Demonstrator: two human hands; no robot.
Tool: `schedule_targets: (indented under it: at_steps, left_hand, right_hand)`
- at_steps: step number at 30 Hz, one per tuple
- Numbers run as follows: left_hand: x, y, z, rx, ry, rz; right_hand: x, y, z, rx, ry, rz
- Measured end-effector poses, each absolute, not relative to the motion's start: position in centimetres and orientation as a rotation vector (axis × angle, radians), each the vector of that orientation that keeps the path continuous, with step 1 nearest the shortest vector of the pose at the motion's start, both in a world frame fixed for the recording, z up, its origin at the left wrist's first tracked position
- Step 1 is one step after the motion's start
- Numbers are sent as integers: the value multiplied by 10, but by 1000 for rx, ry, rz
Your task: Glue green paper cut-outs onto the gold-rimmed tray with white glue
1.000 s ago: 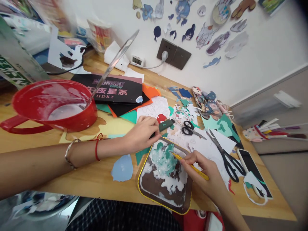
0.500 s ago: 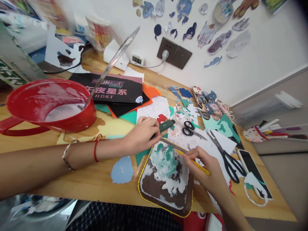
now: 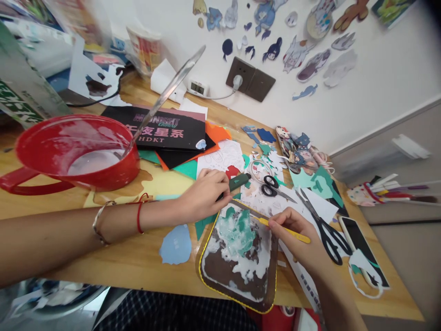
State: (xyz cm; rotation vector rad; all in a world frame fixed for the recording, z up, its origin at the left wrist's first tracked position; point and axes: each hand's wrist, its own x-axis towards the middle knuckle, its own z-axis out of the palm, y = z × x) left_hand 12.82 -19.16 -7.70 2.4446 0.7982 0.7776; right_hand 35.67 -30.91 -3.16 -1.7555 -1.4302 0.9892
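My left hand (image 3: 209, 193) is closed around a dark green handle with a black end (image 3: 239, 182); the rest of it is hidden by the fingers. Between thumb and fingers of my right hand (image 3: 292, 227) is a slim yellow-handled tool (image 3: 292, 234). Its thin tip reaches over the upper right part of a brown tray (image 3: 237, 301) with a yellow edge. White paste (image 3: 253, 266) is smeared across the tray. Wet, crumpled teal paper (image 3: 243, 230) lies in the paste, left of the tool's tip.
A red mug (image 3: 79, 151) with whitish liquid and a metal utensil stands at left. Small scissors (image 3: 272, 187), large black scissors (image 3: 325, 230) and a phone (image 3: 361, 248) lie at right. Paper scraps (image 3: 175, 243) surround the tray. Cutouts cover the wall above a socket (image 3: 250, 78).
My right hand has shifted slightly to the right with the yellow-handled tool, drawing its tip back over the tray. My left hand keeps its grip in nearly the same place.
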Motion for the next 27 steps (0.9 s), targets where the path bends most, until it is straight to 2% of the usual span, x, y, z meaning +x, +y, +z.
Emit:
schedule_targets:
  at_steps: [11,27]
  left_hand:
    - [127,-193,-76,2446,799,768]
    - [127,-194,-75,2418,792,781]
  right_hand:
    - [369,-301,-36,-1603,-1395,1174]
    - [379,-332,-6,-1483,-1420,1062]
